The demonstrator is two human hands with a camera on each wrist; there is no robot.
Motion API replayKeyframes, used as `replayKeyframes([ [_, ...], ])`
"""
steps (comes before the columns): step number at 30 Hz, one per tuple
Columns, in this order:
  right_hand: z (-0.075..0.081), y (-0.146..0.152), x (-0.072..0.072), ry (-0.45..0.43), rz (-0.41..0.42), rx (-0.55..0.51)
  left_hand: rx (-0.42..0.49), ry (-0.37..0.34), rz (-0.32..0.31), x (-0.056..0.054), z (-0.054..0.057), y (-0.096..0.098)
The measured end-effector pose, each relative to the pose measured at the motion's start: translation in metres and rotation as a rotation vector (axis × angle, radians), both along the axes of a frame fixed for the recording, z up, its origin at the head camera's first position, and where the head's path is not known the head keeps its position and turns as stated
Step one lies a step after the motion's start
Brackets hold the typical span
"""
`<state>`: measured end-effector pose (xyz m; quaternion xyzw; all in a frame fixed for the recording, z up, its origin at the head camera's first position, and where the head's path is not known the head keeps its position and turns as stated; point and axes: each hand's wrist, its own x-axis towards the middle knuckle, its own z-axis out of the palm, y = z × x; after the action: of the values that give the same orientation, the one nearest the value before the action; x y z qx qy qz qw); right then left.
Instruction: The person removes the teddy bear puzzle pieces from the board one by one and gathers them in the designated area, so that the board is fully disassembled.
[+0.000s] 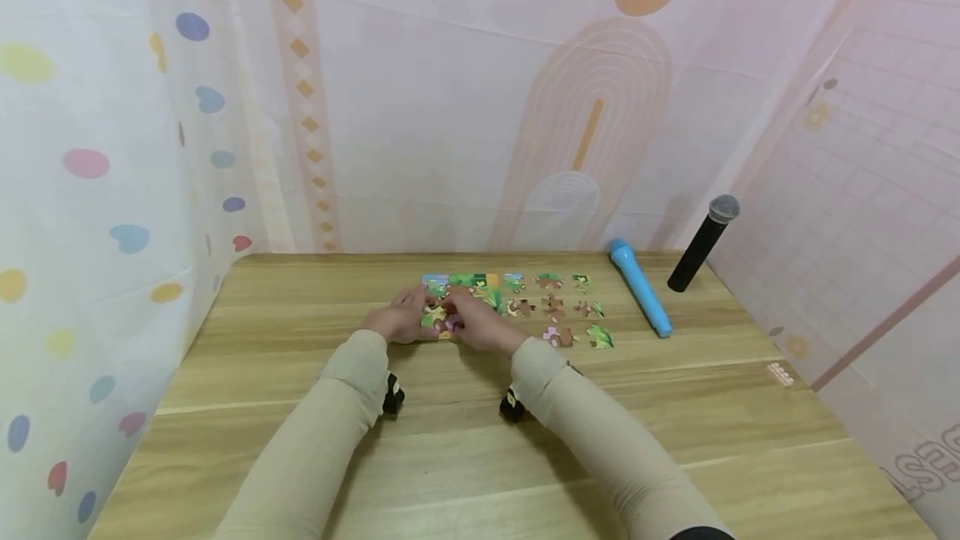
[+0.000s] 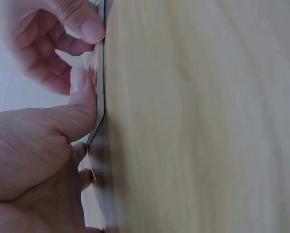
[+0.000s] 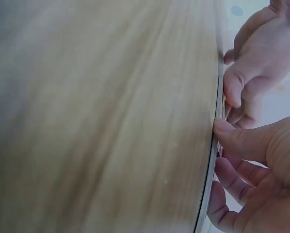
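Observation:
A flat jigsaw board (image 1: 483, 280) with a bright cartoon picture lies near the back of the table. My left hand (image 1: 401, 323) rests along its left side, with the thumb (image 2: 79, 92) laid out straight on the board. My right hand (image 1: 483, 325) comes over the board from the right and pinches low at its surface with thumb and forefinger, apparently on a small jigsaw piece mostly hidden by the fingers. In the right wrist view, the right thumb (image 3: 230, 133) meets the board's near edge. Loose jigsaw pieces (image 1: 553, 305) lie in rows beside the board.
A blue microphone (image 1: 641, 288) lies to the right of the loose pieces. Beyond it a black microphone (image 1: 699, 252) stands at the table's back right. A small pale pink item (image 1: 780, 373) sits at the right edge. Patterned cloth (image 1: 420, 107) hangs behind the wooden table (image 1: 450, 457).

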<state>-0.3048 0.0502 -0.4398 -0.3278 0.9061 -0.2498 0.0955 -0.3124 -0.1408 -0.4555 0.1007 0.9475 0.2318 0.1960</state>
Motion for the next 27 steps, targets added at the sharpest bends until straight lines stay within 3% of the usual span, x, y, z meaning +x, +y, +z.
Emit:
replayKeyframes([
  [5,0.000,0.000,-0.003,0.001,0.006,-0.008,-0.037,0.018,-0.021,-0.006,-0.007,-0.004],
  [13,0.002,0.000,-0.005,-0.091,-0.009,-0.109,-0.063,0.030,0.020,-0.012,-0.013,-0.005],
  [16,0.002,-0.002,-0.006,-0.063,-0.004,-0.120,-0.072,0.031,0.029,-0.012,-0.014,-0.005],
  [20,0.001,-0.004,-0.007,-0.021,0.000,-0.090,-0.057,0.020,0.042,-0.011,-0.014,-0.004],
  [27,0.003,-0.001,-0.004,-0.062,-0.052,-0.132,-0.063,0.028,0.048,-0.004,-0.009,-0.003],
])
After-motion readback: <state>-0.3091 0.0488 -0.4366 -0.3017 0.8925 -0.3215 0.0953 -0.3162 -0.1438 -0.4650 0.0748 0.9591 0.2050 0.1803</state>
